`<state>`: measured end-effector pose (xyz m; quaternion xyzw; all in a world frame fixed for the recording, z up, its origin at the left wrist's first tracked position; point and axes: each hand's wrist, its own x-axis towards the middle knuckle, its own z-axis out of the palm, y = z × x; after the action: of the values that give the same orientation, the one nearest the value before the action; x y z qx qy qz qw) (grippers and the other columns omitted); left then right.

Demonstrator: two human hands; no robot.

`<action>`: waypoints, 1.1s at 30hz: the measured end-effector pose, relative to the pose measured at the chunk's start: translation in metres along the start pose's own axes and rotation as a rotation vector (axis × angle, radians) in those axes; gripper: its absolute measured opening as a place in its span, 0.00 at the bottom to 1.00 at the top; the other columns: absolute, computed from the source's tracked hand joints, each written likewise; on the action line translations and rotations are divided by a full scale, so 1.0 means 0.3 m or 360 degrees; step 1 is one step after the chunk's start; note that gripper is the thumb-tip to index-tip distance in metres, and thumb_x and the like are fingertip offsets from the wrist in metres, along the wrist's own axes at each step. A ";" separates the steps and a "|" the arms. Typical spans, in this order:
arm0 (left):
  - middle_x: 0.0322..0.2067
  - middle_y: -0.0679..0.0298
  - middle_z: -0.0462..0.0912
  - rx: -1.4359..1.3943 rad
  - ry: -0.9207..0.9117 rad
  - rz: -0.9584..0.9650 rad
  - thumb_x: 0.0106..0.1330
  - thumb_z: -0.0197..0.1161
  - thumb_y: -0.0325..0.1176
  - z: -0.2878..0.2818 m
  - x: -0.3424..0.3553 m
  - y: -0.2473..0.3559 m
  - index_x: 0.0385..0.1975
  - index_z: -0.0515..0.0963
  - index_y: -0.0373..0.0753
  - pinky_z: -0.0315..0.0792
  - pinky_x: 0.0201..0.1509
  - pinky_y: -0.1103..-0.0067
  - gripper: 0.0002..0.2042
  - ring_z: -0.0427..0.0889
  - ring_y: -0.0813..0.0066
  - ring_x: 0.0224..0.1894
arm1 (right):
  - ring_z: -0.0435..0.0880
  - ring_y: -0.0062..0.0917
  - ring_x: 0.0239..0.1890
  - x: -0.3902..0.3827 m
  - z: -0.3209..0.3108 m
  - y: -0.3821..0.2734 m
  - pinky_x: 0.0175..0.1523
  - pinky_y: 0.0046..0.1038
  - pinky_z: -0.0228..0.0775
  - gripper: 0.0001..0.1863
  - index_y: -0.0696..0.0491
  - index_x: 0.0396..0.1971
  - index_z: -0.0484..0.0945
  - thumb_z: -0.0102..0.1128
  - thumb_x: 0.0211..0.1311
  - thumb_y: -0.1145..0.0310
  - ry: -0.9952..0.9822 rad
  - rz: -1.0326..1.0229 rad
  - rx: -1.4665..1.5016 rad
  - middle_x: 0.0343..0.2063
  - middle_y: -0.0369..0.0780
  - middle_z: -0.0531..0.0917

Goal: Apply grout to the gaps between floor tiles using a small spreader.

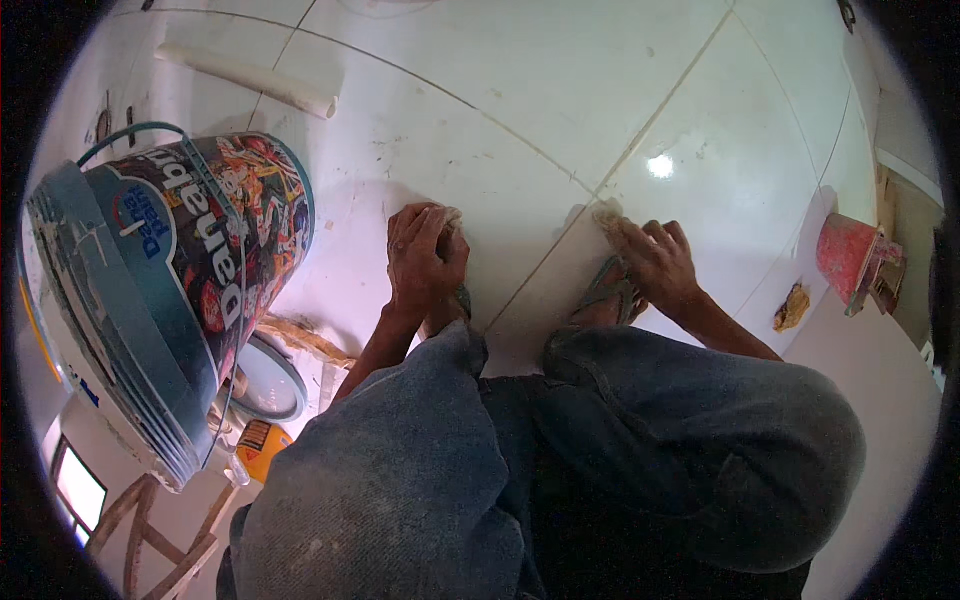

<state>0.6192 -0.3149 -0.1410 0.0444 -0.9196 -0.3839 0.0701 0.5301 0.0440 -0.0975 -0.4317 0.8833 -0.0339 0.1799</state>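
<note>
I squat over a floor of glossy white tiles (520,90) with narrow, dirty joints between them. My left hand (425,255) is closed, knuckles up, around a small pale crumpled lump (453,217); its kind is not clear. To the right, my right hand (655,262) is also closed, its fingers pinching another pale crumpled lump (606,214) down at a tile joint, close to where joints cross. My sandalled feet show below the hands, with a sandal (607,290) under the right wrist.
On the left a large paint bucket (245,240) with a dark handle looms close. A pale tube (250,80) lies beyond it. Near my left leg are a round lid (275,385) and a yellow container (262,447). At right are a red tub (845,255) and a brownish scrap (791,308).
</note>
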 end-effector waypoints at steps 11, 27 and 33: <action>0.39 0.59 0.86 0.0066 -0.0013 0.0028 0.56 0.69 0.27 0.004 -0.006 -0.008 0.42 0.84 0.38 0.73 0.57 0.62 0.12 0.83 0.57 0.50 | 0.81 0.32 0.46 0.038 -0.057 -0.036 0.51 0.40 0.69 0.27 0.48 0.58 0.84 0.70 0.54 0.70 0.0058 -0.0004 0.0044 0.51 0.36 0.86; 0.40 0.57 0.86 0.0012 -0.0012 -0.0038 0.56 0.69 0.27 0.004 -0.008 -0.006 0.42 0.84 0.37 0.73 0.58 0.61 0.13 0.83 0.56 0.50 | 0.81 0.34 0.49 0.066 -0.106 0.000 0.58 0.43 0.66 0.25 0.47 0.62 0.80 0.66 0.64 0.64 0.0111 0.0137 0.0072 0.49 0.36 0.85; 0.40 0.57 0.86 0.0059 -0.0031 0.0018 0.56 0.69 0.28 0.007 -0.009 -0.016 0.42 0.84 0.37 0.73 0.58 0.61 0.13 0.82 0.55 0.50 | 0.84 0.37 0.42 0.267 -0.009 -0.151 0.47 0.44 0.71 0.14 0.55 0.44 0.86 0.57 0.60 0.76 0.0209 0.0568 0.0023 0.38 0.43 0.86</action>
<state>0.6215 -0.3165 -0.1461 0.0367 -0.9275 -0.3668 0.0626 0.5183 -0.0465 -0.1085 -0.2638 0.9554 -0.0357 0.1282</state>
